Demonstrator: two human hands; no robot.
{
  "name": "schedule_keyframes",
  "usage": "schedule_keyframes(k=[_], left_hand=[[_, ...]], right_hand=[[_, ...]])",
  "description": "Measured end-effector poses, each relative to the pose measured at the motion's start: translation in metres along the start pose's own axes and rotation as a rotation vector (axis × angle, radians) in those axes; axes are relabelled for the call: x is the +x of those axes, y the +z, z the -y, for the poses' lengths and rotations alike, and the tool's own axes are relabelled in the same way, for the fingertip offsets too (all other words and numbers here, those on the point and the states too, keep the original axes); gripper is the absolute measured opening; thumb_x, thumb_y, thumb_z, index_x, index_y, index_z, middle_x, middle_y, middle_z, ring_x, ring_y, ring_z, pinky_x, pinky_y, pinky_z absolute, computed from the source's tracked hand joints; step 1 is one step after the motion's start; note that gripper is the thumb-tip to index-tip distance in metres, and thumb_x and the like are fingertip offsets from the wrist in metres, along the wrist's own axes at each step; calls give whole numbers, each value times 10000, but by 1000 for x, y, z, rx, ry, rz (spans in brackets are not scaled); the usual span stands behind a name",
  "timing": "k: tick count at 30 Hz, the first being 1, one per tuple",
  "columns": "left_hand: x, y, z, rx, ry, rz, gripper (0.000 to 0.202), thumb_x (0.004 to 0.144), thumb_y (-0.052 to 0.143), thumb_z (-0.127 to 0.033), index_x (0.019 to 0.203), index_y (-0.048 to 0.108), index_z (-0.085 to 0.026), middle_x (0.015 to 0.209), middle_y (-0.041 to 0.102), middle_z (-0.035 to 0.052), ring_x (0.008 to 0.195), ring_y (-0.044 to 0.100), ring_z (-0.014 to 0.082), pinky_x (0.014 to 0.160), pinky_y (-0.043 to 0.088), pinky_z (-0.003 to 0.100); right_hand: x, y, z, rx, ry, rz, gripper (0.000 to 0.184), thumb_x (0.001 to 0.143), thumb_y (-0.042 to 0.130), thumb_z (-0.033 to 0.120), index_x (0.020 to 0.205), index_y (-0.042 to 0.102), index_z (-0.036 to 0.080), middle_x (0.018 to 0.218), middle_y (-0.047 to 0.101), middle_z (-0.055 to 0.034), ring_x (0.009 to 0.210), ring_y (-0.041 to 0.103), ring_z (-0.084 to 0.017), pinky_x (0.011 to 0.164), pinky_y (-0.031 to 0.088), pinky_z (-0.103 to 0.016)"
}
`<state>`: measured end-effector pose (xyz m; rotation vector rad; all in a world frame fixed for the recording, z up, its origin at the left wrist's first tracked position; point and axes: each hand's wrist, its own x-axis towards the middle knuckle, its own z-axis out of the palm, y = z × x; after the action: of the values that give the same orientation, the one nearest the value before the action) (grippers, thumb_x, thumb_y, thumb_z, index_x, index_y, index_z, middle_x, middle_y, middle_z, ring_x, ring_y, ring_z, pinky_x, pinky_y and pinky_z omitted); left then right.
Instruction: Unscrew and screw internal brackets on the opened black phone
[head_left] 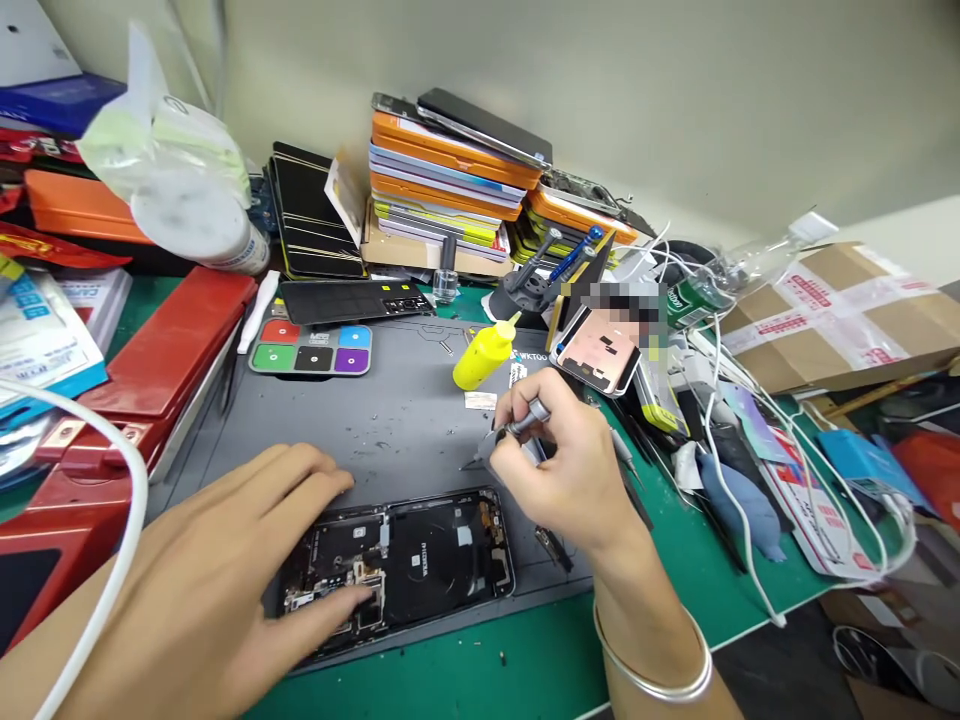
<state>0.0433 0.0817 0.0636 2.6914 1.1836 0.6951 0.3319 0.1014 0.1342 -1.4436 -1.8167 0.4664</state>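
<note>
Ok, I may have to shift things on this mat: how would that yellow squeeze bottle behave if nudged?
The yellow bottle would probably tip easily: it stands tilted on the grey mat, with a narrow nozzle on top. It looks like soft plastic, so likely light and squashy. Its round body would probably roll toward the opened phone under the left hand.

This was a phone repair workshop: an opened phone (397,560) lay on a grey repair mat (390,410) on the cluttered surface, with stacked phone boxes (442,185), screwdrivers in a stand (551,262), a yellow squeeze bottle (484,355) and loose cables (739,400).
</note>
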Motion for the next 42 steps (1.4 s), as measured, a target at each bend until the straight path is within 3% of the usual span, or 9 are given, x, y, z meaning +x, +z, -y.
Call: schedule_keyframes(k=[5,8,13,18,25,31,42], left_hand=[[14,-4,2,-10,-20,-121,341,1101,475,-527,1216,633,-248,1133,724,48,938,769,210,791,598,331],[22,-9,-9,-117,-32,-178,236,1104,538,-420,1154,680,-238,1072,727,36,893,763,168,765,596,273],[30,-14,-25,-258,-25,-214,185,1114,554,-299,1021,699,-230,917,727,-6,784,730,106,720,576,202],[31,-16,-24,-278,-14,-215,164,1103,569,-231,1026,713,-214,924,739,2,802,727,112,724,568,210],[30,-17,-22,-328,12,-195,252,1087,535,-145,949,733,-213,864,736,1,752,718,121,681,556,226],[32,-19,-21,-337,0,-210,235,1095,566,-179,935,735,-207,853,743,-19,742,722,88,710,551,185],[33,-21,-23,-305,0,-211,242,1115,565,-226,921,709,-205,853,753,-24,753,723,72,735,539,158]], right_hand=[[0,-1,0,91,18,-36,252,692,596,118,833,456,273,724,597,50,571,538,-113,489,429,-234],[-4,3,4,213,-3,-47,252,746,584,116,872,440,280,796,634,37,571,570,-113,489,477,-243],[-13,16,19,398,-71,8,276,775,623,82,906,474,274,846,681,22,673,656,-138,570,568,-268],[-16,24,25,481,-70,52,288,812,623,46,922,475,268,868,668,27,640,684,-129,575,601,-277],[-16,24,25,508,-62,53,293,829,632,47,932,471,269,870,665,34,645,692,-129,565,617,-274],[-16,25,25,485,-99,21,311,817,648,43,939,479,273,872,681,27,691,689,-142,587,608,-285],[-19,23,25,369,-273,-19,359,749,641,27,958,500,282,903,702,22,785,701,-167,656,545,-325]])
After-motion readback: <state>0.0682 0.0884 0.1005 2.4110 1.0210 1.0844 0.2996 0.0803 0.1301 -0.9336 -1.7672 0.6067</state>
